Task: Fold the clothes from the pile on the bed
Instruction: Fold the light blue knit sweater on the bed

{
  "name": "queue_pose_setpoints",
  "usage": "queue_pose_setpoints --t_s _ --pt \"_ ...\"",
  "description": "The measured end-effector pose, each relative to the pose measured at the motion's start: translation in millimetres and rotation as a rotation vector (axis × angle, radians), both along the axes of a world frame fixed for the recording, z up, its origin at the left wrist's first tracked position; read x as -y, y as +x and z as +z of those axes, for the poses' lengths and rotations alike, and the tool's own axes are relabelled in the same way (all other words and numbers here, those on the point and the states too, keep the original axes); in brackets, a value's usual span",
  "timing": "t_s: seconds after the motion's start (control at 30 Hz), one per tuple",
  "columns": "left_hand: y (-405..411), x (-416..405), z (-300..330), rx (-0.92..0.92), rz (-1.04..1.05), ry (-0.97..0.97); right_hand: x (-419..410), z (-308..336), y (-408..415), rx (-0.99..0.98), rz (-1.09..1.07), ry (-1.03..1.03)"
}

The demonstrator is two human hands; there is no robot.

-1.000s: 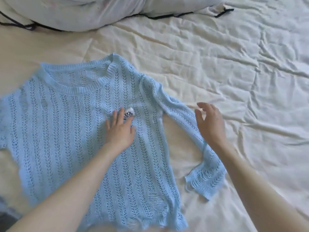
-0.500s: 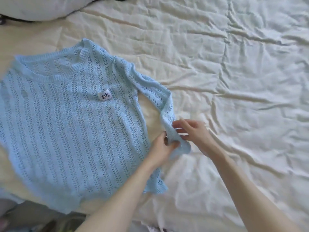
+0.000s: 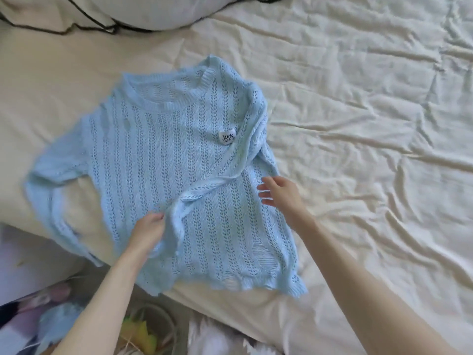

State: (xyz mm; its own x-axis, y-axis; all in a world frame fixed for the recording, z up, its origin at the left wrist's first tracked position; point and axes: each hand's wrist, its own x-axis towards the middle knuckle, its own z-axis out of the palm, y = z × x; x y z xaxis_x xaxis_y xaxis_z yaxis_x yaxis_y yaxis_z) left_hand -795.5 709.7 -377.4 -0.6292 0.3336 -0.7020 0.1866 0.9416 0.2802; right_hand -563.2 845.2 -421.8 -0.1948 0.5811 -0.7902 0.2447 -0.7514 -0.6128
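Head view: light-blue open-knit sweater [image 3: 163, 175] lies flat, front up, on the cream wrinkled bedsheet [image 3: 358, 124], its frayed hem close to the near edge of the bed. One sleeve [image 3: 230, 172] is folded diagonally across the chest, just under a small white label [image 3: 227, 137]. The left hand [image 3: 148, 230] pinches that sleeve's cuff end over the body of the knit. The right hand [image 3: 279, 192] hovers with fingers spread at the sweater's right side edge; whether it touches cannot be told. Wide bare sheet lies to the right. The other sleeve is blurred. White pillows [image 3: 128, 11] are cut off at the top.
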Motion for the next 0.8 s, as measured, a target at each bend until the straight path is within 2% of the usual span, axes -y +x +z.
queue_pose_setpoints --t_s 0.07,0.17,0.23,0.27,0.33,0.4,0.47,0.5,0.57,0.63,0.67,0.73,0.8 --pt "-8.4 -5.2 -10.1 -0.139 -0.209 -0.084 -11.5 -5.0 -18.0 -0.063 -0.091 -0.073" --pt "5.6 -43.0 -21.3 -0.275 -0.538 0.204 -35.3 -11.6 -34.1 -0.125 -0.176 -0.143" --pt "28.7 -72.7 -33.4 -0.307 -0.814 0.308 -45.7 -14.9 -40.7 -0.137 -0.156 -0.133" --pt "42.0 -84.6 -40.1 -0.32 -0.916 0.302 -48.4 -17.0 -42.8 -0.148 -0.161 -0.131" --pt "61.7 -102.2 -55.3 -0.372 -0.992 0.244 -51.5 -21.7 -43.1 -0.205 -0.19 -0.153" --pt "66.5 -115.2 -64.9 -0.426 -0.974 0.262 -55.7 -27.0 -38.5 -0.254 -0.239 -0.208" --pt "54.9 -122.1 -63.5 -0.376 -0.873 0.358 -62.5 -31.5 -32.6 -0.252 -0.296 -0.263" --pt "42.5 -121.6 -60.3 -0.297 -0.766 0.401 -65.2 -33.0 -30.1 -0.245 -0.318 -0.28" --pt "12.1 -114.0 -49.1 -0.099 -0.425 0.469 -66.9 -34.5 -26.9 -0.239 -0.375 -0.292" --pt "-23.2 -99.6 -38.5 -0.032 -0.046 0.46 -66.1 -33.1 -28.2 -0.237 -0.44 -0.284" --pt "-38.0 -95.7 -34.7 -0.048 0.037 0.389 -65.6 -32.1 -30.8 -0.234 -0.46 -0.281" --pt "-54.8 -99.2 -33.4 -0.098 0.035 0.243 -65.5 -27.5 -40.5 -0.27 -0.462 -0.298" --pt "-55.0 -121.5 -35.4 -0.179 -0.103 0.247 -69.2 -23.5 -52.5 -0.325 -0.448 -0.331"
